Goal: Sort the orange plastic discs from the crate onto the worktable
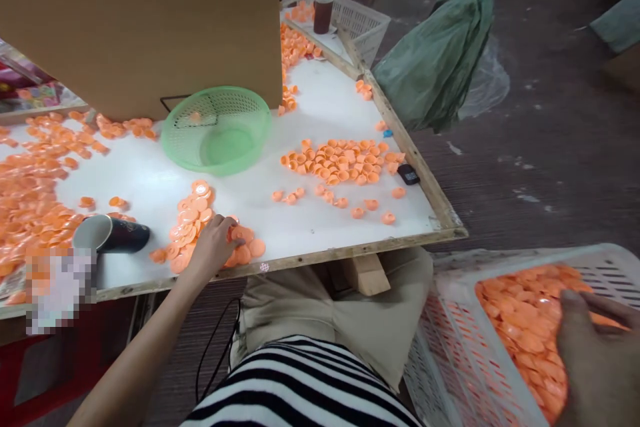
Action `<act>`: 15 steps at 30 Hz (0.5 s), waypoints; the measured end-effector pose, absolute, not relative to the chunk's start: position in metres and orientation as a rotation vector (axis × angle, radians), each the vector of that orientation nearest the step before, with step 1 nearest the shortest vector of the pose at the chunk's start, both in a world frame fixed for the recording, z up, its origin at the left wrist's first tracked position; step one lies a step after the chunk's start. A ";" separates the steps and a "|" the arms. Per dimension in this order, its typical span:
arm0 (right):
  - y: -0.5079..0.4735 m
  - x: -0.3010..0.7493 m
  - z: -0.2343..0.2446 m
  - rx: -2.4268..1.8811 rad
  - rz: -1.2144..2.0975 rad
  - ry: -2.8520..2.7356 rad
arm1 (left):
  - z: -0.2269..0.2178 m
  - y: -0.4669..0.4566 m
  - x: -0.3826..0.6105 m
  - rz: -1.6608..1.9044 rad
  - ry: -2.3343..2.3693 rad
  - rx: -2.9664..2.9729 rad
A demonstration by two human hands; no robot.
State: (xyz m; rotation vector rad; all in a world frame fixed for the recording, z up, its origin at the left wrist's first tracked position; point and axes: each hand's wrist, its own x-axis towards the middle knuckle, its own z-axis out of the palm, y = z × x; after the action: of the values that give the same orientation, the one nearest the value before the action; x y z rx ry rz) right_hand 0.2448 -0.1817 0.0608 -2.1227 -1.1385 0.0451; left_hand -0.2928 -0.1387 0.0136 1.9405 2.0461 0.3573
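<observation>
My left hand [213,247] rests on a small heap of orange caps [190,223] near the front edge of the white table [150,177], fingers curled over a few of them. My right hand [595,360] reaches low at the right into a white crate [450,347] filled with orange caps [520,320], its fingers stretched over them. Another cluster of caps [340,160] lies mid-table to the right.
An empty green basket [180,140] stands before a big cardboard box [140,20]. A black cup [113,235] lies on its side beside a wide spread of caps [30,200]. At the back are a white crate [360,13] and a dark cup [323,17]. A green sack [440,60] lies on the floor.
</observation>
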 end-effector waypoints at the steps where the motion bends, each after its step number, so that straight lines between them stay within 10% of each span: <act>1: -0.179 0.235 0.056 -2.166 0.014 -1.088 | 0.010 -0.139 -0.294 0.347 2.033 1.970; 15: -0.064 -0.057 -0.015 -1.281 0.695 -2.172 | 0.010 -0.161 -0.259 0.877 1.864 1.703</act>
State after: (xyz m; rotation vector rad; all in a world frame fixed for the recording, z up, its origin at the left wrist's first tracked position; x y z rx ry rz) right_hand -0.0572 -0.0640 -0.0151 -1.2814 -2.1724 0.6953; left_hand -0.2591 -0.1609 0.0098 1.7034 1.8645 0.8774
